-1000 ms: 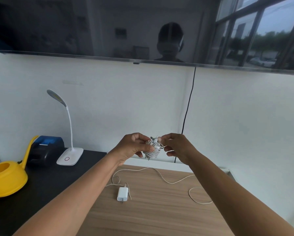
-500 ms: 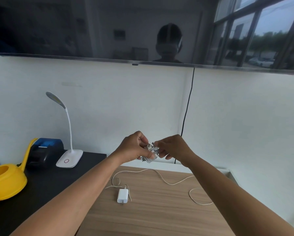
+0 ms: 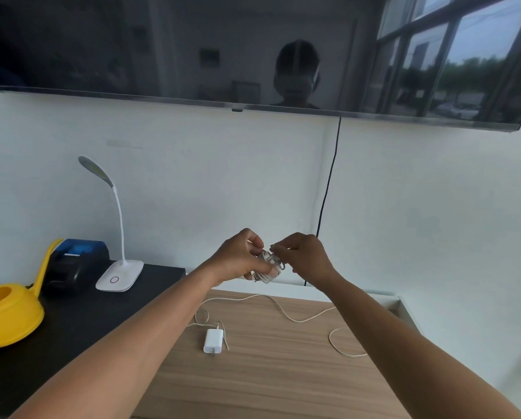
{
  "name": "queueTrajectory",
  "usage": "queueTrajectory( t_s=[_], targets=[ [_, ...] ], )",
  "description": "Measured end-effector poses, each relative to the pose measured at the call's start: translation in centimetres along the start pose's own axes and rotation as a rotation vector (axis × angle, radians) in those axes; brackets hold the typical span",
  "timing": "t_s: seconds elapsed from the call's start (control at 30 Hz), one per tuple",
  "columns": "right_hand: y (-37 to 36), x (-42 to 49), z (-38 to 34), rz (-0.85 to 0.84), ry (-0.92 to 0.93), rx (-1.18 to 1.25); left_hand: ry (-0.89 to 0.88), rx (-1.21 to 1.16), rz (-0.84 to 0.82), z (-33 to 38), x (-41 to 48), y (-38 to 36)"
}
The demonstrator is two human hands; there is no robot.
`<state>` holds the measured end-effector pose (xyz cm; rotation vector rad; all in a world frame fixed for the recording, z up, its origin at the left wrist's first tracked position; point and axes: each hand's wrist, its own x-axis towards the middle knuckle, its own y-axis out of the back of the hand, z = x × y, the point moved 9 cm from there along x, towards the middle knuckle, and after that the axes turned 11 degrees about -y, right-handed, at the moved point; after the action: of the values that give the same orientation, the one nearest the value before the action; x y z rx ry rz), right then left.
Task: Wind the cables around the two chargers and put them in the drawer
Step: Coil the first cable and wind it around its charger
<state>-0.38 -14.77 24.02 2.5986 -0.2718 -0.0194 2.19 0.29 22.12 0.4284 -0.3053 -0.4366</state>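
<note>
1. Both hands have closed in since a second ago: the left hand (image 3: 238, 258) and right hand (image 3: 306, 258) now sit closer together, covering more of the bundle between them.
2. Nearest, a pale wood-grain tabletop (image 3: 268, 379) carries a second white rectangular plastic charger (image 3: 213, 341), lying flat with its prongs toward the camera. Its thin white loose cable (image 3: 295, 320) snakes unwound across the wood to the right.
3. Above the far edge of that top, the left hand grips a cable-wrapped white charger (image 3: 270, 266) in mid-air, fingers curled tightly round it and thumb laid across the front. The right hand pinches the bundle's upper right edge narrowly between thumb and fingertips. Glossy white coils lie side by side round the block.
4. To the left, a matte black side table (image 3: 72, 328) holds a yellow plastic watering can (image 3: 8, 316), a black and blue boxy printer (image 3: 75, 261), and a white gooseneck desk lamp (image 3: 118, 276).
5. Farthest, a thin black cord (image 3: 328, 192) runs down the white wall (image 3: 208, 176) from a dark wall-mounted flat screen (image 3: 102, 46).
</note>
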Motion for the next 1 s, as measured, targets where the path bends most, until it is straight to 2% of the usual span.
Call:
queueTrajectory(
  t_s=[0.17, 0.37, 0.57, 0.67, 0.73, 0.87, 1.0],
  targets=[
    [-0.3, -0.7, 0.7, -0.16, -0.093, 0.102, -0.033, 0.061, -0.017, 0.1, -0.2, -0.3],
    [-0.3, -0.7, 1.6, -0.11, -0.142, 0.074, -0.096, 0.273, 0.02, 0.6, -0.2, -0.8],
    [-0.1, -0.9, 0.7, 0.024, 0.065, -0.006, -0.007, 0.152, 0.045, -0.1, -0.1, -0.4],
    [-0.6, -1.3, 0.0, 0.064, 0.221, -0.288, -0.022, 0.251, 0.045, 0.1, -0.1, -0.7],
    [-0.8, -1.3, -0.1, 0.074, 0.23, -0.412, -0.027, 0.289, 0.034, -0.1, 0.0, -0.9],
    [-0.9, -0.6, 1.1, 0.036, 0.071, -0.38, -0.029, 0.317, 0.011, -0.5, 0.1, -1.4],
    [-1.1, 0.1, 3.3, -0.059, -0.241, -0.009, -0.069, 0.435, 0.025, -0.1, 0.0, -1.7]
  ],
)
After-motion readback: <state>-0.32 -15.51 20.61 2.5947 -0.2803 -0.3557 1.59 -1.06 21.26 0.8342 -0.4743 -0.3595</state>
